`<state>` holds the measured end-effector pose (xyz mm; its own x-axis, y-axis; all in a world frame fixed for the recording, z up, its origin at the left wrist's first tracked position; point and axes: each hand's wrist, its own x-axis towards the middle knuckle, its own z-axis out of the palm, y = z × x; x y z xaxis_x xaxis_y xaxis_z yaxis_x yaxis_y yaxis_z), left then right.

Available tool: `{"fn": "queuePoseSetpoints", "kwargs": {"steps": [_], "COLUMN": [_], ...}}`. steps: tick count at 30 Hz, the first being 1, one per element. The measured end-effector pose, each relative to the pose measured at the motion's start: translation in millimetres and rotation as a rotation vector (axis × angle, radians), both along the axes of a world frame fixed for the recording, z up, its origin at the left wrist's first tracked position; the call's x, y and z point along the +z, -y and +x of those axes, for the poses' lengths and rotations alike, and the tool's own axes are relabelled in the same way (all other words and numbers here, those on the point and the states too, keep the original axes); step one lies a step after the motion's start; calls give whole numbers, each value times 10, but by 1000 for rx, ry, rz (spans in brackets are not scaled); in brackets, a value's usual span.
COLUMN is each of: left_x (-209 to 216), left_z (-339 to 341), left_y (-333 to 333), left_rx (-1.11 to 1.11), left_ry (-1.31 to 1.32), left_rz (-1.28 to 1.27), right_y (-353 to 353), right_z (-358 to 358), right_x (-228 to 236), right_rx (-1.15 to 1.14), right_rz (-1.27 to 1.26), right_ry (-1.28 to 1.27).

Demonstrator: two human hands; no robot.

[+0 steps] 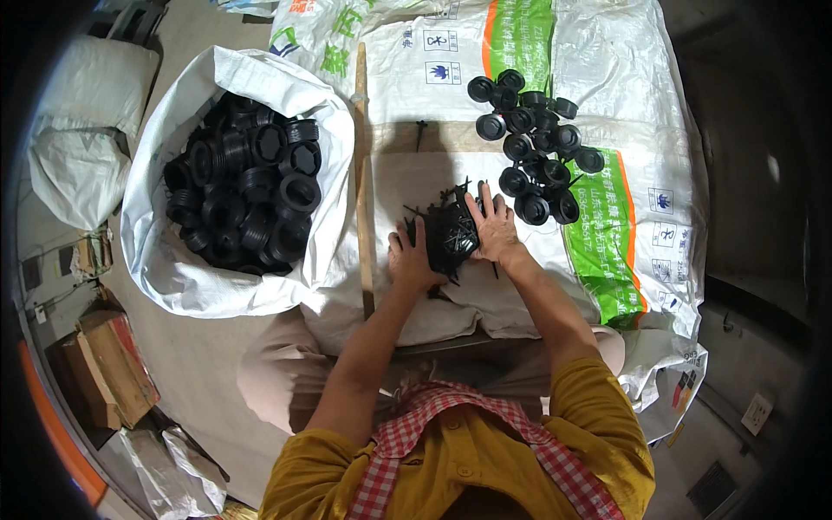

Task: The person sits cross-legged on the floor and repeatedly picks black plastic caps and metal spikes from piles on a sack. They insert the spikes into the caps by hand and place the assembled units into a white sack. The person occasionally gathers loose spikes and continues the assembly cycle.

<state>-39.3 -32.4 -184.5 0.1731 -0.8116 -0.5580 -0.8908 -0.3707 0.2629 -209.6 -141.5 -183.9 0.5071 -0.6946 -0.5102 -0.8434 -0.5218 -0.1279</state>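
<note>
A heap of thin black plastic sticks or pins (452,232) lies on the white sack surface in front of me. My left hand (411,258) cups its left side, fingers apart and touching the pieces. Against the right side rests my right hand (494,229), its fingers spread and stretched forward. Neither hand closes round anything; the heap sits between them. Beyond and to the right lies a loose cluster of round black plastic caps (543,139). A single small black piece (421,130) lies apart, farther up the surface.
To the left stands an open white woven sack (143,225) full of ribbed black rings (251,186). A wooden stick (361,173) runs between it and the work surface of printed white sacks (620,104). Cardboard boxes (117,364) and white bags (82,165) lie farther left.
</note>
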Motion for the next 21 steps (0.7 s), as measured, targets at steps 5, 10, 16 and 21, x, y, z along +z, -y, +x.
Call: {"fn": "queuePoseSetpoints", "kwargs": {"steps": [5,10,16,21], "left_x": [-191,-464,-884,-438], "left_z": [20,-59,132,128], "left_y": [321,561,508,468], "left_rx": [178,471,634,556], "left_ry": [-102,-344,-947,-1012], "left_rz": [-38,-19,-200,-252], "right_y": [227,160,25,-131], "right_z": [135,281,208,258], "right_x": [5,-204,-491,-30], "right_rx": [-24,-83,-239,-386], "right_rz": [128,147,393,401], "right_ry": [-51,105,491,600]}}
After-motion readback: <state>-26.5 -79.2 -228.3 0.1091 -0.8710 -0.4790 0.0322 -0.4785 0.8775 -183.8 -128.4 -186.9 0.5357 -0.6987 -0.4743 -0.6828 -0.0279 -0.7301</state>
